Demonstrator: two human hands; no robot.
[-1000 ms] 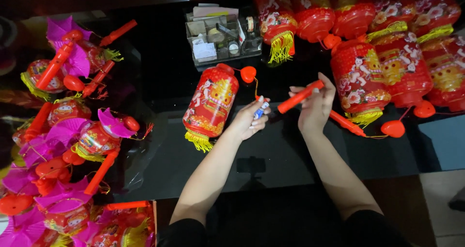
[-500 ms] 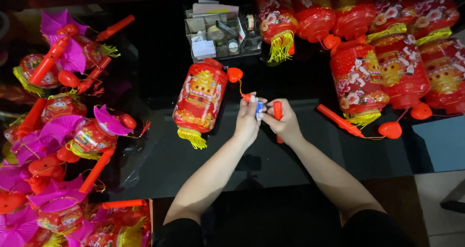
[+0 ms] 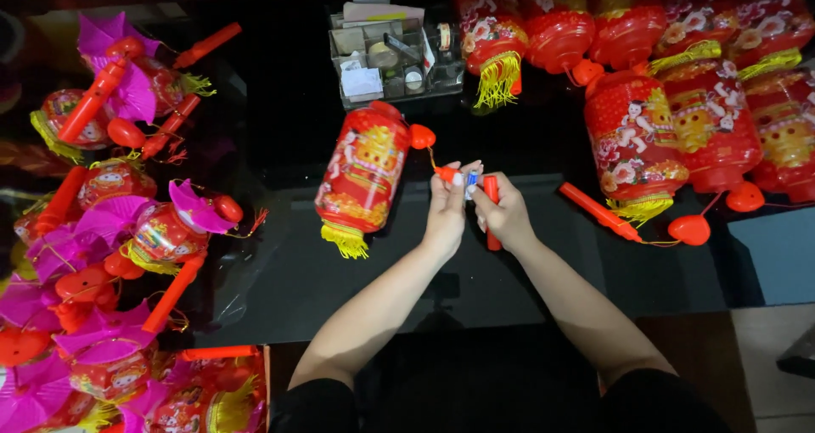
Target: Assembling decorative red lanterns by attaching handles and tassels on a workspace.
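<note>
- While both hands meet over the dark surface (image 3: 255, 289), the left hand (image 3: 447, 208) pinches a small orange-tipped piece with a blue-and-white bit at its fingertips, possibly a battery, though it is too small to tell.
- Closed around a red stick handle (image 3: 491, 212), the right hand (image 3: 507, 215) holds it upright, touching the left hand's fingers.
- A thin cord runs from the left hand's piece to a red heart-shaped cap (image 3: 422, 136) on a red-and-gold paper lantern (image 3: 363, 174), which lies on its side just left of the hands, its yellow tassel toward the person.
- Right of the hands, a loose red stick (image 3: 598, 212) lies slanted on the surface, near a red heart piece (image 3: 688, 229) on a string.
- Behind the hands stands a clear organiser tray (image 3: 395, 59) of small items, at the far edge of the surface.
- A row of red lanterns (image 3: 679, 119) with yellow fringes fills the upper right.
- At far left, a heap of lanterns with magenta paper petals (image 3: 110, 229) and red sticks spreads from top to bottom.
</note>
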